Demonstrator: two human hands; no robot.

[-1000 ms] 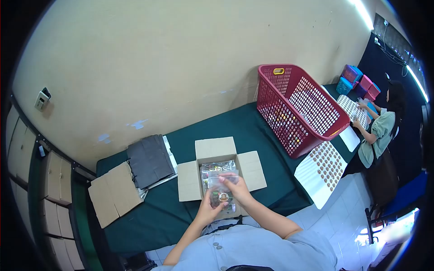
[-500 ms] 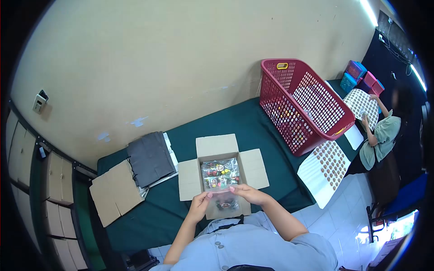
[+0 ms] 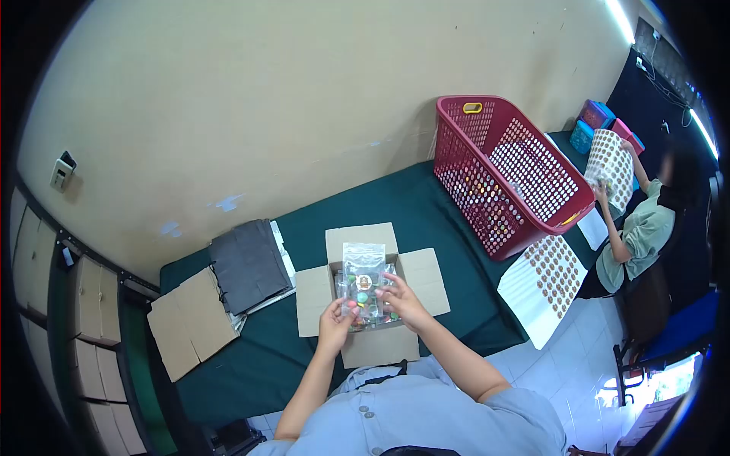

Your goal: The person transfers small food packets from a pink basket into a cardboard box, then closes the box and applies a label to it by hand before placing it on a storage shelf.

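A clear zip bag (image 3: pixel 364 262) with a round label and small colourful items inside is over an open cardboard box (image 3: pixel 431 281). My left hand (image 3: pixel 334 323) pinches the bag near its lower left corner. At its right edge is my right hand (image 3: pixel 407 305), fingers apart; whether the fingertips touch the plastic is hard to tell. More clear bags with colourful contents lie in the box, mostly covered by the held one. All of the box's flaps are folded outward.
A tall maroon basket (image 3: pixel 498 175) stands on the green-covered table (image 3: pixel 304 209). Dark folders (image 3: pixel 251 266) and flattened cardboard (image 3: pixel 190 323) lie left. On the right are a sticker sheet (image 3: pixel 544 292) and a seated person (image 3: pixel 639 228) holding another sheet (image 3: pixel 610 167).
The bag has swung from hanging in front of the box to lying over it, label showing. My right hand's fingers have spread. The other person's sheet has shifted and curled.
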